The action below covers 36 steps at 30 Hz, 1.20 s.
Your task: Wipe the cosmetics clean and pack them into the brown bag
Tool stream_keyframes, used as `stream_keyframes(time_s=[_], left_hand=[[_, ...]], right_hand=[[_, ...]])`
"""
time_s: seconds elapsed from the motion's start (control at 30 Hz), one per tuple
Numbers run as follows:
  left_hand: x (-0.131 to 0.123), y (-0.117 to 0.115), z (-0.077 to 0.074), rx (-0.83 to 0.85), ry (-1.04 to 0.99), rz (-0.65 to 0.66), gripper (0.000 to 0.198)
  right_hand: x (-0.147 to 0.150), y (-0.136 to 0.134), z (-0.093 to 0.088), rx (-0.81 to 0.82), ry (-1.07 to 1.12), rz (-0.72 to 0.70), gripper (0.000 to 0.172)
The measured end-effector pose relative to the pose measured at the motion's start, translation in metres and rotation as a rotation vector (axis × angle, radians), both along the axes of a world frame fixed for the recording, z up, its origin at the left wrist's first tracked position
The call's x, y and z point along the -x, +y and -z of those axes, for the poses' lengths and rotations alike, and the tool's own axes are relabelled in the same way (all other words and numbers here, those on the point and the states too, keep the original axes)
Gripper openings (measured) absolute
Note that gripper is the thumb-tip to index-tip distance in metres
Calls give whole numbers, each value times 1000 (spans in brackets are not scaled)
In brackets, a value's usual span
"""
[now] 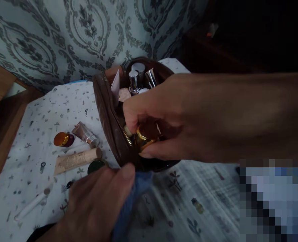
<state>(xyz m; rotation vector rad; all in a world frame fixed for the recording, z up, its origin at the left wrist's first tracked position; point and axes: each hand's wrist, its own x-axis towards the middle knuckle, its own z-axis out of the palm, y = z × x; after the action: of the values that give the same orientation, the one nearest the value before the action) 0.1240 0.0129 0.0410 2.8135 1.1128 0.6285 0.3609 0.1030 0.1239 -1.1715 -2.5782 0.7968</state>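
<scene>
A brown zippered makeup bag [103,111] sits open on the printed cloth with several cosmetics inside, among them a silver-capped bottle [134,80]. My right hand [171,111] reaches over its opening, thumb and fingers closed around a small gold-rimmed jar [144,143] with a dark lid. Part of that jar is hidden behind the fingers. In front of the bag, my left hand [96,198] is closed on a blue cloth [139,185], its thumb near the bag's lower edge. Partly behind the left hand lies a dark green round lid [96,165].
Left of the bag lie a beige tube [76,161], a silver-capped small tube [85,133], an orange-lidded jar [63,139] and a white brush-like stick [32,205]. A patterned curtain [88,30] hangs behind. A wooden edge [10,141] runs along the left. The lower right corner is pixelated.
</scene>
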Motion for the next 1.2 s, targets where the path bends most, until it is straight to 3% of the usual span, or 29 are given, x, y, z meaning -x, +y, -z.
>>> stream_keyframes(time_s=[0.17,0.4,0.57,0.67,0.8,0.93,1.2], left_hand=[[-3,15,-13,-128,68,-19,54],[3,12,-7,-233,60,14,67],[2,11,-4,-235,20,-32,67],[2,12,-3,-246,26,-8,68],[3,13,-1,-242,24,-12,66],[2,15,-2,-251,41,10,65],[-2,19,-4,-273,37,42,57]], right_hand=[[6,14,7,166,39,-103,9],[4,23,1,279,37,-291,15],[2,25,-3,389,94,-186,11],[4,27,-3,397,82,-157,12],[10,24,0,372,61,-268,7],[14,20,6,341,52,-234,10],[12,25,9,394,-12,-370,20]])
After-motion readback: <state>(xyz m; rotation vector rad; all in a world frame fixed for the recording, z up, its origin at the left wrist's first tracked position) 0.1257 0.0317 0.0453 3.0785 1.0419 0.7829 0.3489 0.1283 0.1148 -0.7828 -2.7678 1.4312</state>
